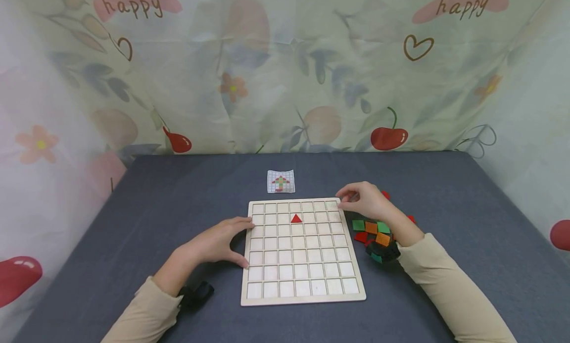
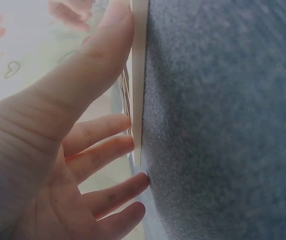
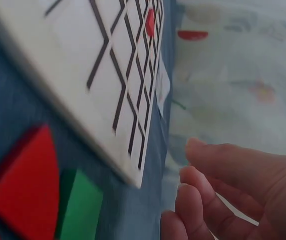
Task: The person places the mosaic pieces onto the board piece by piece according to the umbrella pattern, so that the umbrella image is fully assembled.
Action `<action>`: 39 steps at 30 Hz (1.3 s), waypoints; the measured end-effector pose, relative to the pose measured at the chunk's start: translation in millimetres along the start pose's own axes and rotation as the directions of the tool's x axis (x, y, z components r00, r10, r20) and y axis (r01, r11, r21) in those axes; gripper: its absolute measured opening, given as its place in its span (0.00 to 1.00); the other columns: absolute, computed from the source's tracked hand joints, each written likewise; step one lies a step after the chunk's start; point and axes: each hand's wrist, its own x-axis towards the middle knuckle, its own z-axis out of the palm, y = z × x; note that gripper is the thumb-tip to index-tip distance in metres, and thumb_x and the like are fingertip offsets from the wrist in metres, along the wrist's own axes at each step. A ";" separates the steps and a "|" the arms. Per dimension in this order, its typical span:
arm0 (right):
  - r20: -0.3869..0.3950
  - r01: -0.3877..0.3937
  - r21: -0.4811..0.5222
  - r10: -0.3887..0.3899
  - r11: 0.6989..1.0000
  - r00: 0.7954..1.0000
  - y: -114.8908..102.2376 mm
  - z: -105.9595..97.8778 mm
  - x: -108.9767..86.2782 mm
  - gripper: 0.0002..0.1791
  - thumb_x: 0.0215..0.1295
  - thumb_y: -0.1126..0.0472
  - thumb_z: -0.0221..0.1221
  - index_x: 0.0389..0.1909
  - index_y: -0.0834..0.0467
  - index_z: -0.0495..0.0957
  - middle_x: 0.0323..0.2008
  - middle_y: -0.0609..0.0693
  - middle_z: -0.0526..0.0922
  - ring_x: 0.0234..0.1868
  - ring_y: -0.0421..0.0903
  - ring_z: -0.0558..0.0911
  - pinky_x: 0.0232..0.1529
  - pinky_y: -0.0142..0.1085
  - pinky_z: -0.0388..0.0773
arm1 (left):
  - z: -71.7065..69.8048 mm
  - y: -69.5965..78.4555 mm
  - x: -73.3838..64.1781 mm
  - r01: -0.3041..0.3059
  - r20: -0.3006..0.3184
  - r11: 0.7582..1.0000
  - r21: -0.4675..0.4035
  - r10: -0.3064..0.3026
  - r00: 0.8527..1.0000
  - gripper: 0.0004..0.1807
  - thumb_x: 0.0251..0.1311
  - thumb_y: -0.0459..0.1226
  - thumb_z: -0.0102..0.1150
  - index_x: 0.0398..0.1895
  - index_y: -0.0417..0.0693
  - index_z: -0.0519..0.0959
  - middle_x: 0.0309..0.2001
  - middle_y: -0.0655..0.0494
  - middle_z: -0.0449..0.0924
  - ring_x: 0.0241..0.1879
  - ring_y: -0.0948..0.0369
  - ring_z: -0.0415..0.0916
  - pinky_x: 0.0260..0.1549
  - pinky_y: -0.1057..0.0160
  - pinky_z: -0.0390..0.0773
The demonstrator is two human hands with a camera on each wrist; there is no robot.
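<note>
A pale wooden grid board (image 1: 285, 302) lies flat on the table, a red triangle tile (image 1: 296, 218) in one cell of its second row from the far side. My left hand (image 1: 218, 241) rests against the board's left edge, thumb and fingers spread apart; the left wrist view shows the thumb (image 2: 90, 65) along the rim. Over the far right corner hovers my right hand (image 1: 362, 199), its fingers loosely bent. No piece shows between thumb and fingertips (image 3: 195, 147) in the right wrist view. A small printed pattern card (image 1: 281, 181) lies beyond the board.
Right of the board is a loose pile of tiles: green (image 1: 358, 225), orange (image 1: 371, 227) and red (image 1: 361, 237), partly hidden by the right forearm and a black wrist device (image 1: 387, 252). Dark cloth (image 1: 200, 184) covers the table. A patterned curtain (image 1: 276, 85) hangs behind.
</note>
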 end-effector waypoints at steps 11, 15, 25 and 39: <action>-0.073 -0.155 -0.057 0.151 0.986 0.986 36.9 -29.3 -16.1 0.20 0.58 0.58 0.63 0.49 0.65 0.78 0.36 0.57 0.81 0.37 0.49 0.77 0.33 0.33 0.73 | -0.2 1.4 -0.8 -0.002 -0.004 1.000 -0.005 0.002 1.000 0.49 0.38 0.53 0.73 0.64 0.40 0.66 0.67 0.42 0.62 0.67 0.46 0.60 0.63 0.46 0.63; -0.049 -0.184 -0.092 0.180 0.979 0.982 46.2 -32.0 -18.5 0.20 0.57 0.58 0.64 0.48 0.65 0.78 0.37 0.58 0.81 0.38 0.49 0.75 0.34 0.33 0.72 | -0.8 1.4 -0.6 -0.013 -0.008 1.000 0.010 0.013 1.000 0.49 0.38 0.53 0.73 0.64 0.40 0.66 0.67 0.42 0.63 0.66 0.45 0.61 0.63 0.46 0.63; -0.031 -0.174 -0.128 0.171 0.977 0.985 53.8 -25.7 -19.5 0.19 0.55 0.59 0.65 0.44 0.67 0.79 0.33 0.57 0.79 0.35 0.47 0.73 0.33 0.33 0.70 | -0.5 1.5 -0.3 -0.010 -0.006 1.000 0.010 0.010 1.000 0.49 0.38 0.53 0.73 0.64 0.41 0.66 0.67 0.42 0.62 0.66 0.46 0.61 0.63 0.46 0.63; -0.061 -0.135 -0.141 0.127 0.981 0.990 55.0 -23.2 -18.4 0.13 0.55 0.61 0.64 0.39 0.66 0.81 0.30 0.55 0.79 0.30 0.45 0.72 0.30 0.33 0.69 | -0.7 1.8 -0.9 -0.014 -0.001 1.000 -0.005 0.014 1.000 0.49 0.39 0.53 0.73 0.64 0.40 0.66 0.67 0.42 0.62 0.66 0.46 0.60 0.63 0.46 0.63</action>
